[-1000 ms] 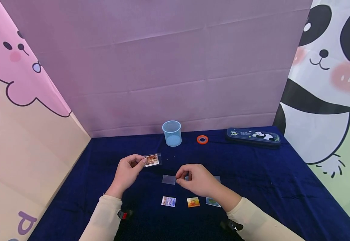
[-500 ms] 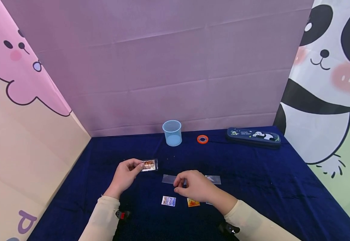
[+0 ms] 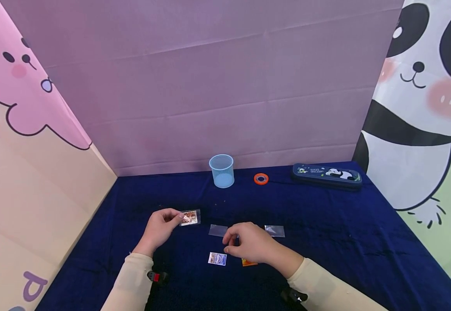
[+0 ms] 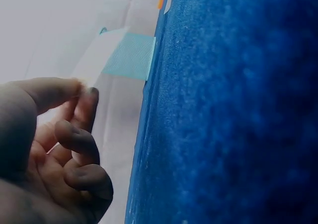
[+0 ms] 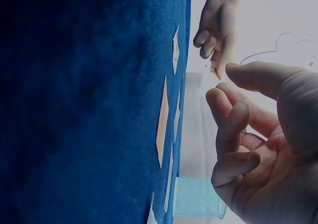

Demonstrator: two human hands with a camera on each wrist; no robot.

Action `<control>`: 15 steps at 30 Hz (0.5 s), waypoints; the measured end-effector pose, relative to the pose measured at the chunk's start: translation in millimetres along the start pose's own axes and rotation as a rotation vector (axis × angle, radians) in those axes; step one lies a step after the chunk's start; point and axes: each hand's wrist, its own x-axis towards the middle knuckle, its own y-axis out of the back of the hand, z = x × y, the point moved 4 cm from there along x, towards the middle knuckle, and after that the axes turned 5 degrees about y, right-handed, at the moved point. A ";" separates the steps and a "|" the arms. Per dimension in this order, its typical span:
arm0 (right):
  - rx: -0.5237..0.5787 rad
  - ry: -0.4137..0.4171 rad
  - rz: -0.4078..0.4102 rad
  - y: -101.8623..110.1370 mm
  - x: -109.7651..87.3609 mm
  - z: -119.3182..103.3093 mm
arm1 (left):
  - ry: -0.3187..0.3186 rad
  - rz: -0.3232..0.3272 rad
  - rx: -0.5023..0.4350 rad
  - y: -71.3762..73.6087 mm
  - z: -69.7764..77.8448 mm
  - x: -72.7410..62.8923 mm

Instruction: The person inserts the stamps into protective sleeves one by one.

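Note:
My left hand pinches a small clear plastic sleeve by its left edge, between thumb and index finger. A brown stamp-like picture card shows inside it. In the left wrist view the sleeve is a pale, overexposed strip. My right hand hovers over the cloth, fingers loosely bent; in the right wrist view a gap parts thumb and index finger, with nothing between. Clear sleeves lie on either side of it. Nearer lie a blue-purple picture card and an orange one, partly covered by the right hand.
On the dark blue cloth stand a light blue mesh cup at the back, an orange tape roll and a panda pencil case at the back right. Printed fabric walls enclose the table.
My left hand has lowered the sleeved card toward the cloth and slightly left. The right hand has drawn a little nearer to me, uncovering the right sleeve and hiding the green-blue card.

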 end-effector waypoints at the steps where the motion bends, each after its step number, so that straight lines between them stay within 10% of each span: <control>1: -0.001 0.002 -0.004 0.0 0.2 -0.6 | 0.002 -0.012 0.005 -0.3 -0.5 0.0; 15: -0.077 -0.013 -0.068 -4.3 1.1 -4.1 | 0.059 -0.080 0.048 -2.7 -11.4 1.9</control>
